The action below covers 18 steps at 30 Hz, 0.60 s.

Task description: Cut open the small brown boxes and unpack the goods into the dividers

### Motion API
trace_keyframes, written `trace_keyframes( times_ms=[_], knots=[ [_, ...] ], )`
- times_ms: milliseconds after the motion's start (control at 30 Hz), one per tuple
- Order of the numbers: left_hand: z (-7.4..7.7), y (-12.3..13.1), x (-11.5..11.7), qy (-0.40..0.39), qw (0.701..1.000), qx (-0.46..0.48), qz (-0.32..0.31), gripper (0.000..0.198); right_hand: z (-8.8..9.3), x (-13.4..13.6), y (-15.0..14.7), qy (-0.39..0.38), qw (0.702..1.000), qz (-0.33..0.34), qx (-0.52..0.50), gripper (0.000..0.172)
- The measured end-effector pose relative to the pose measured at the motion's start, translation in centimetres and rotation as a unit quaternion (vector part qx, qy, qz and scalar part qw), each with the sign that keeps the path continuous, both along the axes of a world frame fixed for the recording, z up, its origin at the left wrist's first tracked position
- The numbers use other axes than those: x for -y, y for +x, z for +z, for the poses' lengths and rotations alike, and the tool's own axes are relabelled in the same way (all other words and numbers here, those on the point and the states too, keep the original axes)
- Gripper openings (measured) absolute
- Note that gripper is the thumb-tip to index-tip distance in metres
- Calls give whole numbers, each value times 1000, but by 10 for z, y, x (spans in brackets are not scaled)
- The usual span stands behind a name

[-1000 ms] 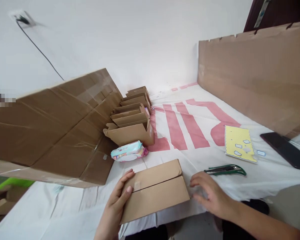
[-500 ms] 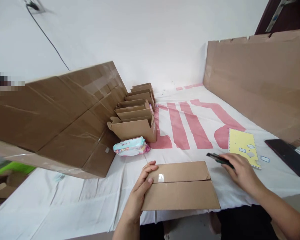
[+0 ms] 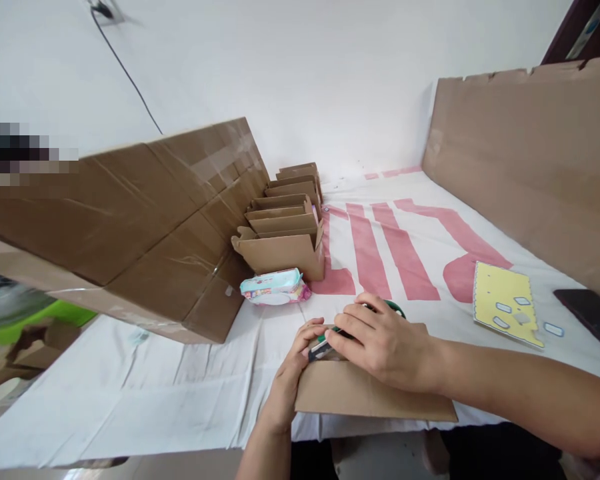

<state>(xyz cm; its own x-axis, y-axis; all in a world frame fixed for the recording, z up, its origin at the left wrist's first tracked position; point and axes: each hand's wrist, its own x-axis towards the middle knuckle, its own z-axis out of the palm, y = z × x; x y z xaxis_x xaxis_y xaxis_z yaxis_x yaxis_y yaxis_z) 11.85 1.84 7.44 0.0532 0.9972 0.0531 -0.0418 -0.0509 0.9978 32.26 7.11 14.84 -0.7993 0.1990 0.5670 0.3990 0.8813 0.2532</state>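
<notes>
A small closed cardboard box lies flat at the table's front edge. My left hand grips its left end, fingers on the far side and thumb near the top. My right hand is closed around a green-and-dark utility knife, its tip angled down at the box's left end beside my left fingers. That hand hides most of the box's upper flap and the middle of the knife. A curved green part of the tool shows behind my right knuckles.
Beyond the box lies a teal-and-pink wipes pack. Several open cardboard boxes stand in a row against a large cardboard panel. A yellow card and a dark phone lie on the right, before another panel.
My right hand has moved left from beside the yellow card to over the box, bringing the knife tip to its left end. My left hand still holds the box. The view has shifted slightly.
</notes>
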Motion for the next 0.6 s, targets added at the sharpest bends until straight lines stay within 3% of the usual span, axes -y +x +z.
trace_keyframes(
  times_ms=[133, 233, 333, 467, 600],
  knots=[
    [0, -4, 0, -2, 999, -36, -8, 38, 4, 2, 25, -30, 999, 21, 33, 27],
    [2, -6, 0, -12, 997, -70, -12, 40, 7, 7, 66, -110, 993, 21, 48, 34],
    [5, -5, 1, -21, 996, -85, -6, 42, 3, 14, 117, -188, 981, -38, 35, 40],
    [3, 6, 7, -35, 997, -52, 51, 47, -22, 22, 181, -228, 960, -160, -2, 34],
    [-14, 25, 10, -26, 996, 41, 81, 70, -62, 29, 214, -261, 939, -225, -12, 28]
  ],
)
